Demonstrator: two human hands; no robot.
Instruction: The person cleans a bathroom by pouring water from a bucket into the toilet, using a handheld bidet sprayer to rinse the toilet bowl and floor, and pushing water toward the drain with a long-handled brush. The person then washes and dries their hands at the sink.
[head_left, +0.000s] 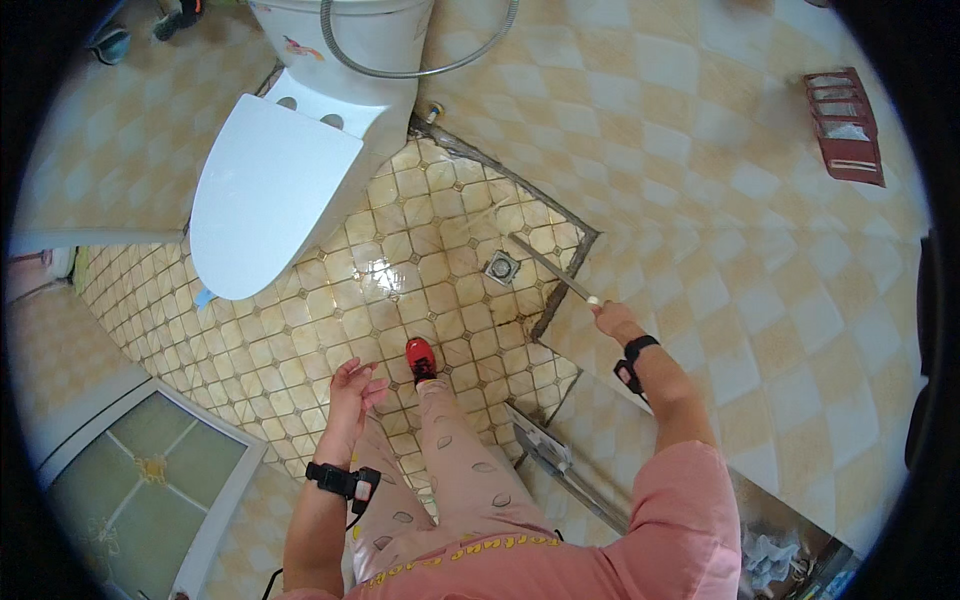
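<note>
My right hand (616, 321) is closed around the pale end of a long thin pole (551, 266). The pole slants down and leftward over the tiled floor (420, 255), its far end close to a square floor drain (502, 268). A faint pale strip near that far end is too indistinct to identify. In front of my left thigh hangs my left hand (356, 390), fingers loosely apart with nothing visible in them. Both wrists wear black straps with small devices. My red shoe (421, 360) is on the tiles, which shine wet beyond it.
A white toilet (274, 195) with its lid down stands ahead left, a flexible metal hose (420, 73) looping before its tank. At lower right, a flat mop (544, 442) leans by the wall. A red pocket organizer (847, 127) hangs right; a glazed door (150, 487) is lower left.
</note>
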